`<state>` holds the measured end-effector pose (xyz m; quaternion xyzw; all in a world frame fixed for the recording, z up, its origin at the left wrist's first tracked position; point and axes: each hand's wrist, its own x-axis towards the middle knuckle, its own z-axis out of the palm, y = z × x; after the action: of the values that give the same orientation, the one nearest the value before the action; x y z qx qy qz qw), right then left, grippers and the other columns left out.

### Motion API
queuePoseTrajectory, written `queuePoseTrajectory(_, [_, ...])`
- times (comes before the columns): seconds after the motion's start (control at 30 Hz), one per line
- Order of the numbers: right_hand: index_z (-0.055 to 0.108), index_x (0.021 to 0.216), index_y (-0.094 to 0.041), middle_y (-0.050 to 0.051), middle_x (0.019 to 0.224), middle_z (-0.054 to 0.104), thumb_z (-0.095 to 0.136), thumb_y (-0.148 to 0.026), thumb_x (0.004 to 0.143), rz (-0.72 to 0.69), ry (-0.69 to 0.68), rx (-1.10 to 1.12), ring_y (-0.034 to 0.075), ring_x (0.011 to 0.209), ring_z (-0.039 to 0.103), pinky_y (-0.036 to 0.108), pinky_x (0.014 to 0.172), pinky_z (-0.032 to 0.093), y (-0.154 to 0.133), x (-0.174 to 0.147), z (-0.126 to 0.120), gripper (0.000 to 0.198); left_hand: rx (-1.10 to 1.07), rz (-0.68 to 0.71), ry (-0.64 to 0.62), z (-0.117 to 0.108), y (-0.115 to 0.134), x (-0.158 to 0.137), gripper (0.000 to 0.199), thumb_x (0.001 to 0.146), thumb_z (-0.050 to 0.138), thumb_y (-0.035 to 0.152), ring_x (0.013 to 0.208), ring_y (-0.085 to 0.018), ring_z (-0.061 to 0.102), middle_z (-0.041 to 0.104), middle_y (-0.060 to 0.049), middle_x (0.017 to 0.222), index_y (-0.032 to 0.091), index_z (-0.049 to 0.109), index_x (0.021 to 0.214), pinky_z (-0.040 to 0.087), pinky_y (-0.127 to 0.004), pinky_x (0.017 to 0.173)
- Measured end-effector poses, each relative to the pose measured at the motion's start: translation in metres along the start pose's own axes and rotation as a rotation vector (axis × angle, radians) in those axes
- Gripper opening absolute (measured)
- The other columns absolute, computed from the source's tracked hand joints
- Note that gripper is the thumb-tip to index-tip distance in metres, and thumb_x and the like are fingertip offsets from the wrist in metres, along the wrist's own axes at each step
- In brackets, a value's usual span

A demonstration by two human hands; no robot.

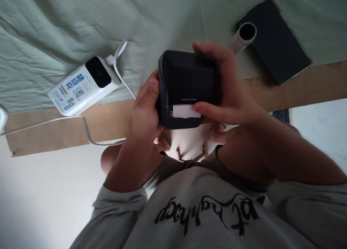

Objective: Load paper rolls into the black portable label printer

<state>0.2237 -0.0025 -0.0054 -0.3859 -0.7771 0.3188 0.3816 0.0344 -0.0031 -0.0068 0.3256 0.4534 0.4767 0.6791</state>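
Observation:
A black label printer [187, 79] is held up in front of me, above the front edge of the table. A short white paper strip [185, 111] sticks out of its slot on the side nearest me. My left hand [148, 102] grips the printer's left side, with the thumb along the edge. My right hand [230, 86] is wrapped round the right side; its thumb lies by the right end of the paper strip. The right fingers are partly hidden behind the printer.
On the green cloth [162, 17] at left lies a white power bank [78, 89] with a dark display and a white cable [118, 60] plugged in. At right a white tube [242, 37] stands by a flat dark tablet-like object [276, 42]. A wooden edge [108, 122] runs along the front.

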Motion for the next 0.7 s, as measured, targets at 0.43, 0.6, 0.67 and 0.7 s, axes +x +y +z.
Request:
queuePoseTrajectory(0.43, [0.05,0.084,-0.028,-0.003,0.084,0.055,0.057,-0.04,0.086,0.071,0.659,-0.188,0.012,0.072,0.062,0.03,0.058,0.043,-0.028,0.006,0.001,0.015,-0.029,0.044,-0.161,0.0,0.002,-0.002,0.027,0.084,0.058,0.04,0.09,-0.017,0.064,0.067,-0.002,0.094,0.022,0.064,0.103,0.053,-0.029,0.077])
queuePoseTrajectory(0.6, [0.055,0.084,-0.024,-0.004,0.078,0.064,0.056,-0.03,0.087,-0.004,0.406,-0.496,0.009,0.06,0.056,0.027,0.055,0.041,-0.029,0.011,0.001,0.006,0.051,0.062,-0.159,0.0,0.003,-0.005,0.029,0.084,0.059,0.042,0.088,-0.018,0.064,0.065,-0.003,0.09,0.021,0.065,0.102,0.05,-0.028,0.075])
queuePoseTrajectory(0.67, [0.06,0.089,-0.025,-0.004,0.08,0.067,0.054,-0.035,0.088,0.043,0.264,-0.635,0.011,0.06,0.057,0.028,0.054,0.038,-0.033,0.011,0.0,0.012,0.1,0.081,-0.153,0.001,0.003,-0.006,0.027,0.083,0.06,0.043,0.091,-0.019,0.063,0.063,-0.002,0.085,0.021,0.066,0.098,0.05,-0.028,0.077])
queuePoseTrajectory(0.7, [0.062,0.091,-0.027,-0.004,0.081,0.069,0.052,-0.039,0.088,0.079,0.2,-0.693,0.012,0.062,0.058,0.029,0.052,0.035,-0.036,0.011,0.0,0.016,0.114,0.09,-0.153,0.001,0.004,-0.006,0.026,0.083,0.06,0.043,0.092,-0.019,0.062,0.062,-0.002,0.083,0.021,0.066,0.096,0.05,-0.027,0.079])
